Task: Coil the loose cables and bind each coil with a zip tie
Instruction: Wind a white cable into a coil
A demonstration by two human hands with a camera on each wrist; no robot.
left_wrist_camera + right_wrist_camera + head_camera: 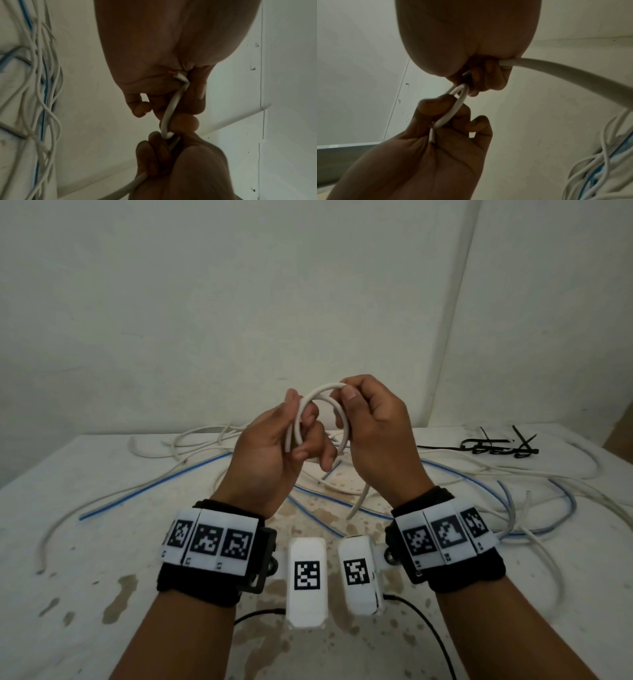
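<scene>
A thick white cable [320, 392] is wound into a small loop held above the table between both hands. My left hand [291, 433] grips the left side of the loop, thumb over the strands. My right hand [363, 412] pinches the loop's top and curls its fingers round the right side. The cable's free end [359, 501] hangs below my right palm. In the left wrist view the cable [171, 108] runs between the fingers of both hands. The right wrist view shows the loop [453, 106] and the tail [573, 79] leaving my right hand. Black zip ties [496, 445] lie at the back right.
Loose white cables [191, 446] and blue cables [154, 487] sprawl over the stained white table [85, 594], thickest at the right [548, 501]. Two white wrist camera housings [306, 580] hang near the front. A white wall stands behind the table.
</scene>
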